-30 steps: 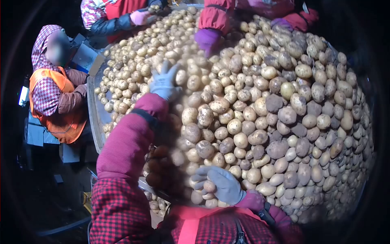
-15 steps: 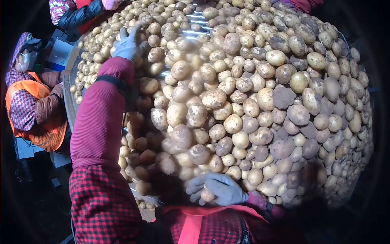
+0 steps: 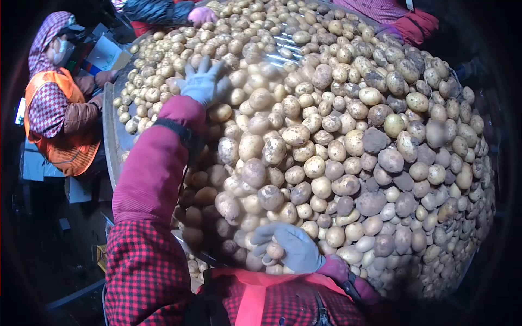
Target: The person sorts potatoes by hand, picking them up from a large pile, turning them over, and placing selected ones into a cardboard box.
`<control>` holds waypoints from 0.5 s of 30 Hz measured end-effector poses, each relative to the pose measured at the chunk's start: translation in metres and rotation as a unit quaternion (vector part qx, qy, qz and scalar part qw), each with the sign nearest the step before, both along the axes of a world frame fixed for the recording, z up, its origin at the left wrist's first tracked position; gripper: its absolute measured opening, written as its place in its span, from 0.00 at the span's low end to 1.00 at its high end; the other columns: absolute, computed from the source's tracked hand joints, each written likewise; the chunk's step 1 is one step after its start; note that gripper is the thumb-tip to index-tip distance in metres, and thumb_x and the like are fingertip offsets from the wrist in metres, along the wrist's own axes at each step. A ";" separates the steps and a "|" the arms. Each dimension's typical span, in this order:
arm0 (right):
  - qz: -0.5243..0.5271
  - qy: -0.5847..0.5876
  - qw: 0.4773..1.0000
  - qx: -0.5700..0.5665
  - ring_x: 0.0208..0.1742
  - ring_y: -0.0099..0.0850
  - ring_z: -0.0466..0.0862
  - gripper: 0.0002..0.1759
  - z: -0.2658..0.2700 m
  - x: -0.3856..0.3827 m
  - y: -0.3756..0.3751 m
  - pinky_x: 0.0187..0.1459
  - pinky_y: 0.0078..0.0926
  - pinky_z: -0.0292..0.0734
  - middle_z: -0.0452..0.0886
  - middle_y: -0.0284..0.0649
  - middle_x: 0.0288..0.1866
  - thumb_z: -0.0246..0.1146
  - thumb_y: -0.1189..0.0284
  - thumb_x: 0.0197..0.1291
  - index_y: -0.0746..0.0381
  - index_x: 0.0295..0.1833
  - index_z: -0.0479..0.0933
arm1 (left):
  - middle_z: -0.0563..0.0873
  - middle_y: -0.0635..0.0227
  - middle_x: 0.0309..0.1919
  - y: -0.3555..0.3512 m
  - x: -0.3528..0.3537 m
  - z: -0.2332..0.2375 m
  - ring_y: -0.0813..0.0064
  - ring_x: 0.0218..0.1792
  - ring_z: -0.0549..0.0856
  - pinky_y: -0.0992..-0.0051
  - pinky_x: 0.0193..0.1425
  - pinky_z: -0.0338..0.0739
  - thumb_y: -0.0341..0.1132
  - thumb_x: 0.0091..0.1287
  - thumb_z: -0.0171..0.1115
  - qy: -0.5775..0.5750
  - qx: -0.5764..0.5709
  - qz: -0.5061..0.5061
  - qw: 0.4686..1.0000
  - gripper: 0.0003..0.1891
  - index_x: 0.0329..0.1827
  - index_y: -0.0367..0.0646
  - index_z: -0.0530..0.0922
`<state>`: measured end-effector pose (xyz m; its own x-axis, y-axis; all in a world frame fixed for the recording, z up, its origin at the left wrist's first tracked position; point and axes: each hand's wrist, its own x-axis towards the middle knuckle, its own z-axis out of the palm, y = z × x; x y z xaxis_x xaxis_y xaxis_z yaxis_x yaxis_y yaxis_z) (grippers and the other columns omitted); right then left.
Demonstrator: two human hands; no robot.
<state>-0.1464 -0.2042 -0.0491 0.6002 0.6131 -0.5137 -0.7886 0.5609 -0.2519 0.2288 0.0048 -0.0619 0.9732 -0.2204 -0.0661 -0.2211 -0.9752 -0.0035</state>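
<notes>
A heap of potatoes, several with soil on them, fills a wide table before me. My left hand, in a grey glove, lies palm down with fingers spread on the potatoes at the upper left. Its arm stretches far forward. Close to my body, my right hand is also gloved in grey. Its fingers curl around a small potato at the near edge of the heap. Other potatoes lie directly under and beside that hand. Dark lumps like soil clods sit among the potatoes on the right.
Shiny metal bars show through a gap in the heap. The table's rim curves along the left. A person in an orange vest stands there near boxes. Another person's pink-gloved hand and a red sleeve are at the far side.
The view has shifted, so the scene sits lower and the left side farther right. My left hand has moved slightly rightward over the potatoes, fingers spread. My right hand still holds the small potato.
</notes>
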 end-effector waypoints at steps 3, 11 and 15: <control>-0.012 -0.070 0.996 -0.058 0.58 0.30 0.81 0.30 0.009 -0.001 0.006 0.47 0.23 0.78 0.79 0.46 0.65 0.53 0.54 0.80 0.67 0.73 0.69 | 0.60 0.66 0.85 0.025 -0.030 -0.021 0.34 0.81 0.55 0.24 0.73 0.56 0.60 0.75 0.51 -0.034 -0.019 -0.053 0.998 0.29 0.79 0.70 0.69; -0.034 -0.092 0.995 -0.027 0.56 0.33 0.83 0.29 -0.001 -0.007 0.013 0.45 0.26 0.81 0.79 0.46 0.64 0.52 0.58 0.80 0.67 0.75 0.65 | 0.75 0.55 0.71 0.052 -0.125 0.005 0.41 0.74 0.68 0.46 0.77 0.61 0.52 0.79 0.50 0.077 -0.144 -0.162 0.973 0.24 0.68 0.48 0.79; -0.072 -0.138 0.988 -0.016 0.59 0.36 0.85 0.26 -0.015 -0.012 0.017 0.53 0.29 0.83 0.79 0.53 0.65 0.47 0.62 0.83 0.71 0.74 0.64 | 0.74 0.51 0.72 0.063 -0.178 0.005 0.40 0.70 0.72 0.50 0.77 0.66 0.49 0.76 0.58 -0.007 -0.176 -0.138 0.975 0.24 0.70 0.50 0.78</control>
